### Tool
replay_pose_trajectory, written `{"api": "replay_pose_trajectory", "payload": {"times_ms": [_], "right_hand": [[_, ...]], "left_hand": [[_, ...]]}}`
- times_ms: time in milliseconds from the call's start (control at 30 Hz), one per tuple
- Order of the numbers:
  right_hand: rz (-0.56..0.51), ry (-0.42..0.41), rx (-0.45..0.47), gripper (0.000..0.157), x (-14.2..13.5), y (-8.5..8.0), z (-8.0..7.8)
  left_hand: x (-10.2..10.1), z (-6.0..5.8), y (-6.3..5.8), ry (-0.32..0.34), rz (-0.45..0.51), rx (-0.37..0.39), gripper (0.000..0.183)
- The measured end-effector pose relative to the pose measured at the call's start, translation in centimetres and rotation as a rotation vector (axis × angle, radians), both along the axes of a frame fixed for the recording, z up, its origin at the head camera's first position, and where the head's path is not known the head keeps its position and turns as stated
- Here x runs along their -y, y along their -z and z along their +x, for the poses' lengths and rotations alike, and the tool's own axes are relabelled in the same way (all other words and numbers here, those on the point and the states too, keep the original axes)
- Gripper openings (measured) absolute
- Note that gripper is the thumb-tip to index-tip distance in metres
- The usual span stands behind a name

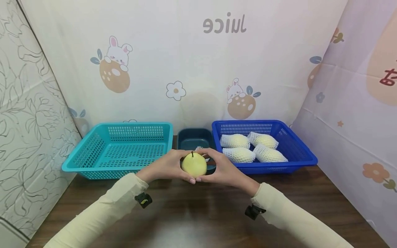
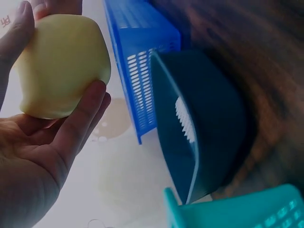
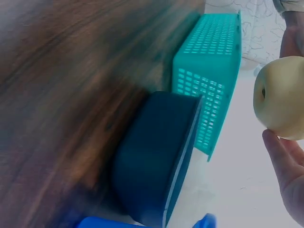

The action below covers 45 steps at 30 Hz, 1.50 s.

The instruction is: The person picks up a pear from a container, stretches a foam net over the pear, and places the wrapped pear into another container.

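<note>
A pale yellow pear (image 1: 194,164) with a short dark stem is held up between both hands, stem upward in the head view. My left hand (image 1: 169,166) curls round its left side, thumb low and fingers behind. My right hand (image 1: 224,168) grips the opposite side, its thumb tip close to the left thumb. In the left wrist view the bare pear (image 2: 64,66) sits against the fingers. The right wrist view catches the pear (image 3: 282,97) at its edge. Behind the hands stands a small dark teal bin (image 1: 194,131), partly hidden, with white foam netting (image 2: 184,119) inside.
To the left stands a turquoise perforated basket (image 1: 116,168) with nothing in it. On the right, a blue basket (image 1: 266,168) holds several pears in white foam nets (image 1: 238,155). All rest on a dark wooden table (image 1: 186,213), against a printed cloth backdrop (image 1: 198,62).
</note>
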State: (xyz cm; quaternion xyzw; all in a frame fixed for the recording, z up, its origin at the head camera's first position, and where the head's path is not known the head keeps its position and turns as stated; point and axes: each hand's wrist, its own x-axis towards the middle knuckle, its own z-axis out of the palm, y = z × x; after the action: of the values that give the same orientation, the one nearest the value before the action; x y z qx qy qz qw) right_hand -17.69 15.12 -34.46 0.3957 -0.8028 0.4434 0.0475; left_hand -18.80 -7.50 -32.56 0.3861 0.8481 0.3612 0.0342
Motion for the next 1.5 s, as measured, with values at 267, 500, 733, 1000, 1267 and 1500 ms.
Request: {"api": "replay_pose_trajectory", "payload": {"times_ms": [267, 500, 733, 1000, 1267, 1500], "right_hand": [[0.012, -0.015, 0.077, 0.065, -0.5, 2.1, -0.3], [0.042, -0.033, 0.087, 0.065, -0.9, 3.7, -0.5], [0.077, -0.066, 0.096, 0.064, -1.0, 5.4, -1.0], [0.115, -0.085, 0.088, 0.062, -0.9, 6.3, -1.0], [0.175, -0.074, 0.084, 0.063, -0.9, 7.4, -1.4], [0.169, -0.086, 0.116, 0.065, -0.7, 7.9, -1.4]], "left_hand": [[-0.7, 0.2, 2.2, -0.029, -0.013, 0.071, 0.066], [-1.0, 0.2, 4.1, -0.017, 0.006, 0.135, 0.060], [-1.2, 0.2, 6.2, -0.032, -0.005, 0.158, 0.060], [-1.3, 0.1, 7.9, -0.027, -0.013, 0.153, 0.058], [-1.2, -0.2, 9.1, -0.034, -0.036, 0.139, 0.060], [-1.3, -0.2, 9.7, -0.035, -0.043, 0.150, 0.059]]}}
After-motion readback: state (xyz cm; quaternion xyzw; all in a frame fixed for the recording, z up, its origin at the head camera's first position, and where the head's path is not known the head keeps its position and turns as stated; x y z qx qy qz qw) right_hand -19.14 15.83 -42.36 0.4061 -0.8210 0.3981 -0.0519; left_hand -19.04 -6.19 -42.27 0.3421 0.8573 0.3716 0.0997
